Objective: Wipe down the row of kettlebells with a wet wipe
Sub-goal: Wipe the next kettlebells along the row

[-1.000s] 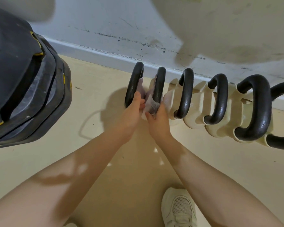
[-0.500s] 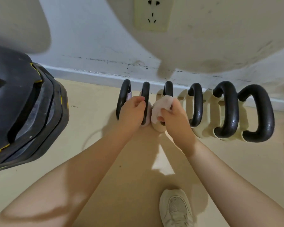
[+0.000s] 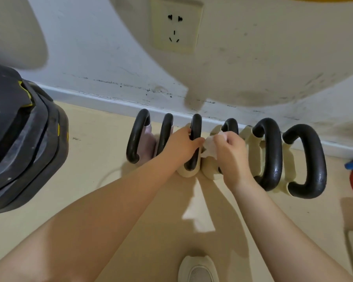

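Six kettlebells (image 3: 269, 153) lined tight along the wall. Left hand (image 3: 181, 146) wrapped round the third handle (image 3: 195, 139), right hand (image 3: 229, 152) pinching the wipe (image 3: 209, 147). Risk of skipped faces in those narrow gaps, or a tipped bell knocking its neighbour.

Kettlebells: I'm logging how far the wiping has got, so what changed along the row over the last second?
Both hands stepped rightward along the row. The left hand let go of the first handles and now grips the third kettlebell handle. The right hand carried the wet wipe from the second kettlebell to the fourth kettlebell. The kettlebells, the black weight plates and the shoe stayed put.
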`<state>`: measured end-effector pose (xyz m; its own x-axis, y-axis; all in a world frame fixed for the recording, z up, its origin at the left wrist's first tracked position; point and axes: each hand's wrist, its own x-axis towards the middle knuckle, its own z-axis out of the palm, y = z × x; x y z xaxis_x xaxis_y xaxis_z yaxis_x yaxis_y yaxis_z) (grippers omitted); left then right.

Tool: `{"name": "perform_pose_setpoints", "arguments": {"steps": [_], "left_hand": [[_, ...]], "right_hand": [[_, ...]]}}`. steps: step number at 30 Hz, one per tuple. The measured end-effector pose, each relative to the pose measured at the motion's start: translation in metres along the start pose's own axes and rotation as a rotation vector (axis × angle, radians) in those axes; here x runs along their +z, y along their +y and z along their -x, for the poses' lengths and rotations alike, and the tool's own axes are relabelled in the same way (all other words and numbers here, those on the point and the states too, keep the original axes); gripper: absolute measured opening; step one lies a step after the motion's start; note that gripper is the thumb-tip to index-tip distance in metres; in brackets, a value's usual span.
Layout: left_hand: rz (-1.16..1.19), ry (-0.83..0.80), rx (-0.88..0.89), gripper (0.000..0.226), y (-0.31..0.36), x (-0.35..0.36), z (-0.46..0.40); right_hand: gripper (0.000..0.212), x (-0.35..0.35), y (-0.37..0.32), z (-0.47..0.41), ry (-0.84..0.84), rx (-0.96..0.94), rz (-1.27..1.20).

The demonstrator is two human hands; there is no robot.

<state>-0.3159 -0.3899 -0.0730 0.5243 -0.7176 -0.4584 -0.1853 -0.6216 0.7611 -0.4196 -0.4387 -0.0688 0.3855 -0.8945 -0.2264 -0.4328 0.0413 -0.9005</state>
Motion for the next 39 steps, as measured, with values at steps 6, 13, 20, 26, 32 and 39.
{"name": "perform_pose_setpoints", "arguments": {"steps": [6,13,20,26,32,39], "left_hand": [[0.027,-0.083,-0.049,0.033,-0.008,-0.002,-0.008],[-0.049,-0.099,-0.049,0.02,-0.02,0.003,-0.009],[0.075,-0.184,0.04,0.011,-0.028,-0.007,-0.003],[0.059,-0.224,0.027,0.017,-0.029,-0.007,-0.008],[0.119,-0.261,-0.007,0.008,-0.036,-0.009,-0.012],[0.18,-0.253,-0.048,0.024,-0.034,-0.004,-0.015]], "right_hand": [[0.015,-0.002,-0.004,-0.027,0.208,-0.383,0.508],[0.021,0.025,-0.014,-0.034,-0.03,-0.168,0.226],[0.023,0.018,-0.001,-0.044,-0.128,0.124,-0.227],[0.023,0.048,0.01,-0.047,-0.19,0.189,0.213],[0.027,0.063,0.002,-0.053,-0.127,0.223,0.254],[0.015,0.06,0.008,-0.069,-0.111,-0.058,0.333]]}}
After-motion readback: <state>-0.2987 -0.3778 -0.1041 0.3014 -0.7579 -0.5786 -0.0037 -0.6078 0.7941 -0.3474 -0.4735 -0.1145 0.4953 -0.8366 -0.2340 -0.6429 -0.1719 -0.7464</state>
